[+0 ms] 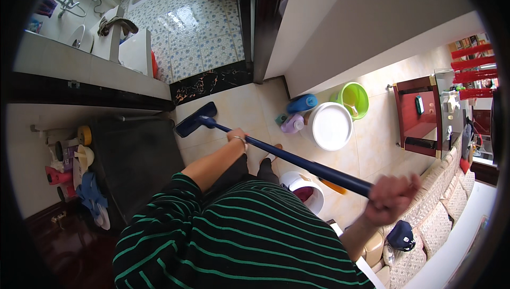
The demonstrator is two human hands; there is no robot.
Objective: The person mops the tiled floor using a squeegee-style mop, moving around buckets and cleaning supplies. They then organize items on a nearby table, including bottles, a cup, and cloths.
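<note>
A flat mop with a dark blue pole (295, 159) and a wide blue head (196, 120) slants across the view in front of me. My left hand (238, 134), with a bracelet at the wrist, grips the lower pole near the mop head. At the pole's upper end, to the right, my right hand (392, 199) is closed round it, slightly blurred. The mop head rests on the tiled floor, just short of the dark marble threshold (211, 82). The underside of the mop head is hidden.
Right of centre stand a white lidded bucket (332, 126), a green bucket (360, 100), a blue bottle (303, 104) and a purple bottle (293, 123). Near my feet is a white bin (316, 199). A black cabinet (135, 161) stands left; a red-brown table (438, 118) and sofa (438, 225) are right.
</note>
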